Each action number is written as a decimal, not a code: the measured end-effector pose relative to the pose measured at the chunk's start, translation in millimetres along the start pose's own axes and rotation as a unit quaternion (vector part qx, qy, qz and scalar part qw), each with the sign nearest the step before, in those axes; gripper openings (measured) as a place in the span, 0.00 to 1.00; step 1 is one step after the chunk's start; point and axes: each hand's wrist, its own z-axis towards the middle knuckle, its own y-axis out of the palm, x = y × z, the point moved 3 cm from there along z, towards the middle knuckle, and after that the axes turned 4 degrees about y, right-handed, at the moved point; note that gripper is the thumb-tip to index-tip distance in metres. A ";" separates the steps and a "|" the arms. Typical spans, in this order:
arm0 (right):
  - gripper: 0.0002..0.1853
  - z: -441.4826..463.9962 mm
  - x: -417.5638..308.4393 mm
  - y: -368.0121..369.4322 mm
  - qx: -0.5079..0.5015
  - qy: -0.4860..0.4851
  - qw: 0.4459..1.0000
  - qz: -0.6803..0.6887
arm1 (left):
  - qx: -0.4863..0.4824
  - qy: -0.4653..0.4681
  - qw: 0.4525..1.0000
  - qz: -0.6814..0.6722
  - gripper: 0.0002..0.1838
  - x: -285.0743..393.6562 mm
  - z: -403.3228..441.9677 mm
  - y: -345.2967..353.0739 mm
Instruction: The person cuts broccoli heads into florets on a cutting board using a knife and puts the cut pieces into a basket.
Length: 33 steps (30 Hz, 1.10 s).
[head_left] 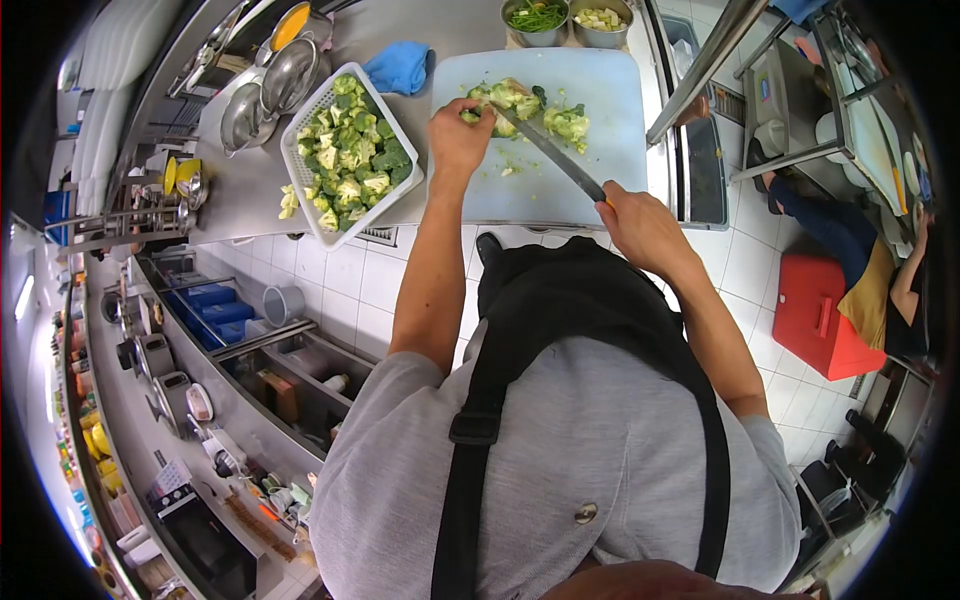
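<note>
A long knife (562, 157) is in my right hand (637, 222), its blade reaching up and left across the pale cutting board (610, 95). The blade's tip lies at the broccoli pieces (512, 97) near the board's upper left. My left hand (462, 135) has its fingers bent together around a small green piece, beside the blade's tip. Another broccoli chunk (568, 122) sits right of the blade, with crumbs scattered about. Left of the board, a white basket (290, 150) holds many cut broccoli florets (350, 160).
A blue cloth (398, 68) lies between basket and board. Metal bowls (242, 118) stand at the left; two more containers, one with green vegetables (538, 15), stand behind the board. A co-worker (860, 240) is at the right near a red box (825, 320).
</note>
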 end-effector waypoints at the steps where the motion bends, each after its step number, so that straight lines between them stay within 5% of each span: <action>1: 0.14 2.7 -1.2 0.1 0.003 -0.009 1.000 -0.005 | 0.006 0.007 1.000 0.001 0.16 -1.5 -0.4 0.7; 10: 0.15 18.1 -7.3 -5.9 -0.007 -0.011 1.000 -0.006 | 0.071 -0.002 0.997 -0.025 0.14 -0.5 -17.9 -5.2; 14: 0.14 2.9 -13.4 -27.5 -0.008 0.015 1.000 0.019 | 0.252 0.047 0.963 -0.078 0.12 -47.4 9.8 -61.9; 18: 0.15 -7.7 -14.6 -36.3 0.003 0.035 0.998 0.053 | 0.242 -0.052 0.960 0.132 0.21 -121.9 62.7 -130.4; 21: 0.16 -13.6 -9.4 -34.5 0.024 0.032 0.997 0.072 | 0.323 0.097 0.899 0.280 0.21 -157.7 79.8 -141.5; 22: 0.16 -14.4 -7.2 -35.4 0.038 0.032 0.996 0.080 | 0.373 0.183 0.846 0.335 0.22 -122.5 71.9 -146.8; 24: 0.17 -20.6 -2.8 -35.5 0.037 0.056 0.991 0.118 | 0.200 0.069 0.976 0.048 0.25 -74.6 46.3 -127.3; 25: 0.17 -24.1 -0.4 -35.1 0.036 0.068 0.988 0.135 | 0.102 0.004 0.990 -0.099 0.26 -56.1 29.1 -103.2; 27: 0.16 -29.8 7.1 -34.2 0.035 0.092 0.982 0.162 | 0.022 -0.029 0.999 -0.021 0.22 -49.4 -10.2 -38.8; 29: 0.16 -35.1 16.0 -32.4 0.023 0.120 0.975 0.185 | 0.053 -0.025 0.996 -0.065 0.20 -14.6 -40.5 -3.5; 32: 0.15 -36.0 31.7 -23.9 0.036 0.098 0.976 0.190 | 0.165 0.129 0.978 0.012 0.23 -22.1 -37.3 28.4; 33: 0.15 -38.0 32.7 -23.8 0.030 0.112 0.974 0.192 | 0.126 0.099 0.987 -0.022 0.25 -35.5 -28.5 34.6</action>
